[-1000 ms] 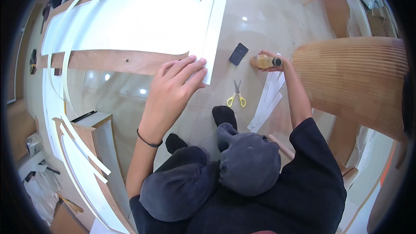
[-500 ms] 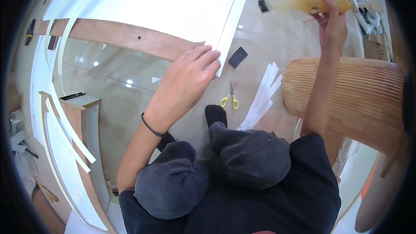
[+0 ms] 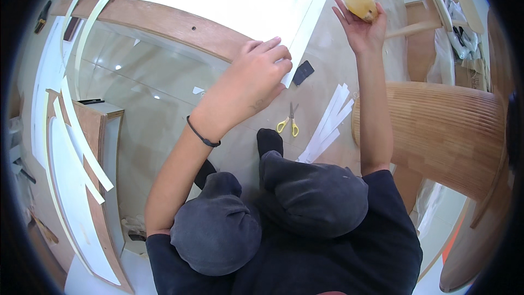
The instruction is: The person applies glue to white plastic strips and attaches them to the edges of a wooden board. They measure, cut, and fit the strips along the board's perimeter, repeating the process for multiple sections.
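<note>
My left hand [image 3: 245, 82] reaches across to a long white strip [image 3: 311, 13] at the end of a white panel with wooden edging [image 3: 147, 22]. Its fingers bend over the strip's near end and grip it; the thumb is mostly hidden. Out to the far right, my right hand [image 3: 368, 35] holds up a bottle of yellowish glue-like liquid [image 3: 357, 5], its black cap tilted away to the left. The fingers lie behind and under the bottle. Just below the strip, a small dark block [image 3: 303, 72] rests on the floor.
Yellow-handled scissors [image 3: 288, 123] and several white strips [image 3: 330, 123] lie on the floor before my feet. A ribbed wooden piece [image 3: 436, 131] stands at right. At left is another curved wooden-edged panel [image 3: 87, 202] with pale bent strips [image 3: 82, 136] over it.
My right hand has moved left with the bottle, turning it so the cap points away. My left hand has shifted slightly right and up along with the strip, its fingers more bent.
</note>
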Action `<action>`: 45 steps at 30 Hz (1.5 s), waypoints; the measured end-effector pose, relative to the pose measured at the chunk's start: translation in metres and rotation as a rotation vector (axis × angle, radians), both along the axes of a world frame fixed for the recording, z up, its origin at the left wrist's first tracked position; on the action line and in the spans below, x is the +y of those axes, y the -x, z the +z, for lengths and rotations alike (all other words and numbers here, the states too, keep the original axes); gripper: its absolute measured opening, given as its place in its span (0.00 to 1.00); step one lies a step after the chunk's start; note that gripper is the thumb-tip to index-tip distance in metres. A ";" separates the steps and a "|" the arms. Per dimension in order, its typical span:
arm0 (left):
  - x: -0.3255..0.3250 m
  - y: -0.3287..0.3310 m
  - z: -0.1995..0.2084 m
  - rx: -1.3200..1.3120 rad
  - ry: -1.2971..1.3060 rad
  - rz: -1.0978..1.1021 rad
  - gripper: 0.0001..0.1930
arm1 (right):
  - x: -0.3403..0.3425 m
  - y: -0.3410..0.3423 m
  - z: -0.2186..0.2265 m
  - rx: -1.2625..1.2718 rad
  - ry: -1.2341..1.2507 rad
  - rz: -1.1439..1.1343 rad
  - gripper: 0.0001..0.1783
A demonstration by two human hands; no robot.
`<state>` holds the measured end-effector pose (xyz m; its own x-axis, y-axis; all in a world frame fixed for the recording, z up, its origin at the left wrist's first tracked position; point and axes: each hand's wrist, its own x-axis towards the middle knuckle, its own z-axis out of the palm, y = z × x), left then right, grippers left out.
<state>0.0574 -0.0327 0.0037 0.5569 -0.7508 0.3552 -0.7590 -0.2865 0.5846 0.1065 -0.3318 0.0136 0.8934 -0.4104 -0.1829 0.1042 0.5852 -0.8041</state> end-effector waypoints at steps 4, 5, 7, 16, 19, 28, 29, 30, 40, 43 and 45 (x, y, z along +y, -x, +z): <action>0.001 0.000 0.002 -0.052 0.032 0.002 0.13 | -0.001 -0.011 0.000 0.000 0.034 0.055 0.30; 0.002 0.000 0.003 -0.065 0.029 0.001 0.13 | 0.000 -0.013 -0.002 -0.001 0.029 0.066 0.30; 0.001 0.000 0.004 -0.067 0.004 0.006 0.13 | 0.002 -0.017 -0.006 0.001 0.017 0.089 0.29; -0.002 0.003 0.008 -0.168 -0.037 0.034 0.13 | -0.008 -0.023 -0.019 -0.002 0.022 0.081 0.25; -0.004 0.004 0.009 -0.149 -0.129 0.027 0.15 | -0.018 -0.023 -0.016 0.064 -0.040 0.140 0.25; -0.004 0.004 0.011 -0.167 -0.211 0.028 0.16 | -0.042 -0.032 0.068 -0.203 0.870 -0.206 0.24; -0.004 0.004 0.011 -0.175 -0.214 0.034 0.16 | -0.043 -0.034 0.079 -0.201 0.930 -0.214 0.24; -0.004 0.004 0.012 -0.178 -0.219 0.034 0.15 | -0.045 -0.036 0.088 -0.190 0.983 -0.219 0.24; -0.002 0.007 0.010 -0.167 -0.217 0.054 0.14 | -0.067 -0.068 0.107 -0.016 1.166 -0.147 0.25; -0.003 0.007 0.009 -0.188 -0.197 0.066 0.14 | -0.068 -0.070 0.105 0.006 1.181 -0.138 0.25; -0.004 0.007 0.008 -0.201 -0.192 0.073 0.14 | -0.067 -0.070 0.104 0.017 1.191 -0.134 0.25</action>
